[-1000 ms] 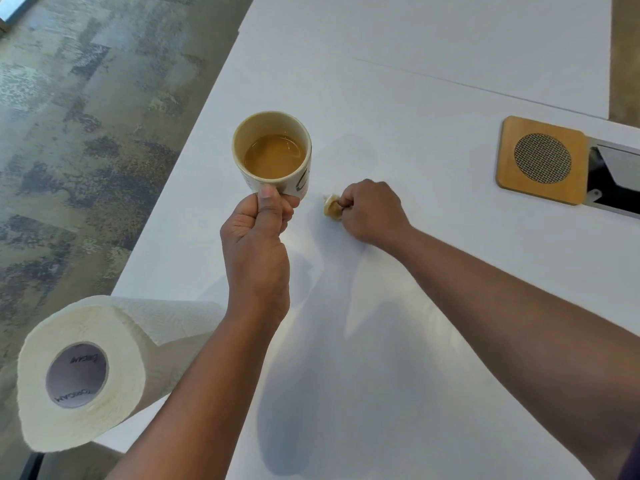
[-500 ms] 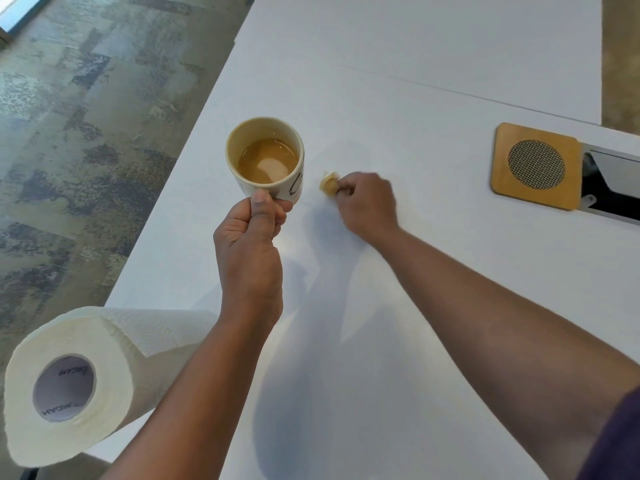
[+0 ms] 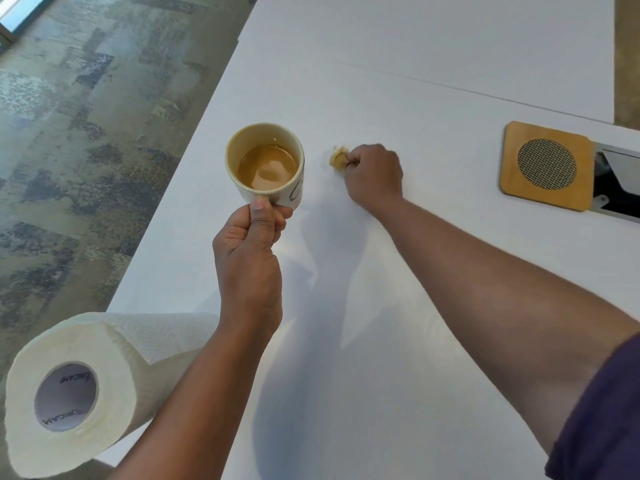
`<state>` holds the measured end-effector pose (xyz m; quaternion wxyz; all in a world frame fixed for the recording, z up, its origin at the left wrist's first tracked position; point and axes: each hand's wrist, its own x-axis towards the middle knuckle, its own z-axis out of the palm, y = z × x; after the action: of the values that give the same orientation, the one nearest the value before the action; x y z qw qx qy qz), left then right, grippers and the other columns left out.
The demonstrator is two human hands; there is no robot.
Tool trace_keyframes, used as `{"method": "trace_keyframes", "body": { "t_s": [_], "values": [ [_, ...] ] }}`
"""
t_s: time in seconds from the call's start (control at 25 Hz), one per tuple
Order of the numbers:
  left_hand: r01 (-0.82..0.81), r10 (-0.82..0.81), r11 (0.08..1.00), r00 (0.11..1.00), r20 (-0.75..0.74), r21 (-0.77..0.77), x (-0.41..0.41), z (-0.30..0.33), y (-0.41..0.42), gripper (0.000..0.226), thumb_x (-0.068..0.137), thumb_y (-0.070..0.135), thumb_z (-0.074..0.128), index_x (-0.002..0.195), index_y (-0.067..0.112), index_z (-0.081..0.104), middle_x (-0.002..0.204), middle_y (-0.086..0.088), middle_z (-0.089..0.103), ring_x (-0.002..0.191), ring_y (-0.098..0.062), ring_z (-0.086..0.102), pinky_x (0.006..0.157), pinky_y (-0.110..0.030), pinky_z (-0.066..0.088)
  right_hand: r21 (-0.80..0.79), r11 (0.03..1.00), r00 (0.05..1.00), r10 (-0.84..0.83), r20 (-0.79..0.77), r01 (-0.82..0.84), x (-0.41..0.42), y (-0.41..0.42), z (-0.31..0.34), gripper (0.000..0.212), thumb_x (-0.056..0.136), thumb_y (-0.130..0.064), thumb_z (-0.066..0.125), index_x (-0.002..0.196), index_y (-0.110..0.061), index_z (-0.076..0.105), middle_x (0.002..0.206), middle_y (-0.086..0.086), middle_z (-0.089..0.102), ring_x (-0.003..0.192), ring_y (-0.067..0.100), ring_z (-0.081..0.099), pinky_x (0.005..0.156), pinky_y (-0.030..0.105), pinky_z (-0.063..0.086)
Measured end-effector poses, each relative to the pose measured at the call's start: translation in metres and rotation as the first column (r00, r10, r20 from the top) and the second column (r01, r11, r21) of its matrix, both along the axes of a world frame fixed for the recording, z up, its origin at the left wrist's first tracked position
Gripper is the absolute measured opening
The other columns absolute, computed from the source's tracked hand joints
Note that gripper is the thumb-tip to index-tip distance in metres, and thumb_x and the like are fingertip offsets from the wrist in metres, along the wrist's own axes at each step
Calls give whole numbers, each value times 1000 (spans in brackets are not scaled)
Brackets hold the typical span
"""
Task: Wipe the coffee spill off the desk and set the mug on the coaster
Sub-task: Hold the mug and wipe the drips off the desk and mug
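wiping one-handed with a full mug in the air

pinching the near side of the mug (image 3: 266,163), the left hand (image 3: 250,258) has its thumb pressed on the wall just under the rim and its fingers curled below, probably round a handle, though the hand hides that part. the mug is up off the desk (image 3: 398,81), over its left portion, and the coffee in it sits fairly high. the right hand (image 3: 374,174) is a closed fist round a small coffee-stained wad of paper (image 3: 338,158), pushed down on the desktop just right of the mug.

from where i stand the risk is plain enough. a thumb-and-finger hold on a mug that full is a thin one; if the left wrist tips while attention is on the scrubbing, coffee goes over the lip and makes a fresh spill on the wiped patch. the wad looks soaked and tiny, so it may smear rather than lift what is left. the coaster (image 3: 546,166) lies well apart to the right, beside a metal desk slot (image 3: 620,185), so the mug must cross the scrubbing arm to reach it: a likely bump. the paper towel roll (image 3: 69,393) overhangs the near left edge, by the left forearm, and could be nudged off.
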<state>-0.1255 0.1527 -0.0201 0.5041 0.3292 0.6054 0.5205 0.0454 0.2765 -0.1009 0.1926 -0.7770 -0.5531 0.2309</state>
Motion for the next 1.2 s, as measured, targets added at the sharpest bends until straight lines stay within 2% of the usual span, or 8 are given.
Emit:
{"method": "trace_keyframes", "body": {
  "t_s": [0.2, 0.4, 0.6, 0.68, 0.8, 0.88, 1.08, 1.2],
  "values": [
    [-6, 6, 1000, 1000, 10, 3, 0, -3, -1, 45, 106, 33, 49, 68, 29, 72, 85, 1, 67, 89, -13, 55, 89, -27, 47, -108, 972, 978, 202, -60, -207, -17, 3, 1, 22, 79, -20, 50, 80, -17, 72, 82, 6, 71, 84, 31, 63, 65, 30, 43],
    [-1, 1, 1000, 1000, 23, 13, 2, -2, -1, 45, 107, 32, 49, 68, 28, 73, 85, -2, 67, 87, -14, 53, 90, -28, 48, -140, 847, 858, 508, -71, -513, -25, -32, 3, 28, 82, -16, 54, 93, -24, 79, 99, -1, 76, 98, 25, 63, 81, 35, 54],
    [-3, 3, 1000, 999, 32, 5, 5, 2, -7, 45, 108, 30, 49, 69, 26, 70, 83, 4, 70, 86, -13, 54, 90, -28, 47, -255, 683, 711, 702, -29, -685, 9, -47, 12, 31, 85, -7, 57, 102, -23, 77, 107, -3, 75, 107, 22, 61, 88, 36, 52],
    [1, -1, 1000, 1000, 29, 6, 5, 3, -8, 45, 108, 31, 49, 69, 26, 72, 83, 4, 69, 87, -13, 55, 90, -28, 46, -235, 759, 784, 620, -22, -607, 29, -40, 17, 29, 84, -8, 60, 102, -22, 78, 110, 0, 76, 106, 23, 65, 91, 36, 52],
    [8, -8, 1000, 999, 40, 11, 6, 2, -9, 45, 108, 30, 49, 68, 26, 71, 82, 4, 69, 87, -13, 55, 91, -29, 46, -73, 978, 979, 189, -81, -195, 52, -23, 17, 28, 84, -10, 58, 97, -23, 79, 104, 1, 76, 99, 23, 67, 88, 35, 54],
    [10, -11, 1000, 999, 41, 13, 6, 1, -9, 46, 108, 30, 49, 68, 26, 72, 82, 4, 69, 87, -14, 54, 90, -28, 46, -60, 998, 996, -1, -86, -4, 53, -17, 12, 27, 83, -10, 55, 93, -21, 78, 99, 1, 75, 95, 25, 67, 82, 37, 56],
    [14, -14, 1000, 999, 34, 11, 4, 1, -7, 46, 107, 31, 49, 68, 28, 73, 85, 2, 68, 90, -15, 54, 92, -30, 46, -115, 987, 994, 107, -40, -111, 28, -27, 0, 20, 81, -13, 51, 79, -18, 71, 79, 3, 69, 80, 29, 62, 64, 28, 41],
    [16, -16, 1000, 999, 32, 13, 2, 2, -6, 45, 106, 32, 50, 69, 28, 74, 85, 2, 69, 90, -15, 54, 91, -30, 46, -107, 986, 992, 128, -16, -129, 8, -28, 0, 21, 82, -11, 51, 80, -15, 71, 78, 4, 69, 78, 30, 61, 63, 30, 42]
  ]
}}
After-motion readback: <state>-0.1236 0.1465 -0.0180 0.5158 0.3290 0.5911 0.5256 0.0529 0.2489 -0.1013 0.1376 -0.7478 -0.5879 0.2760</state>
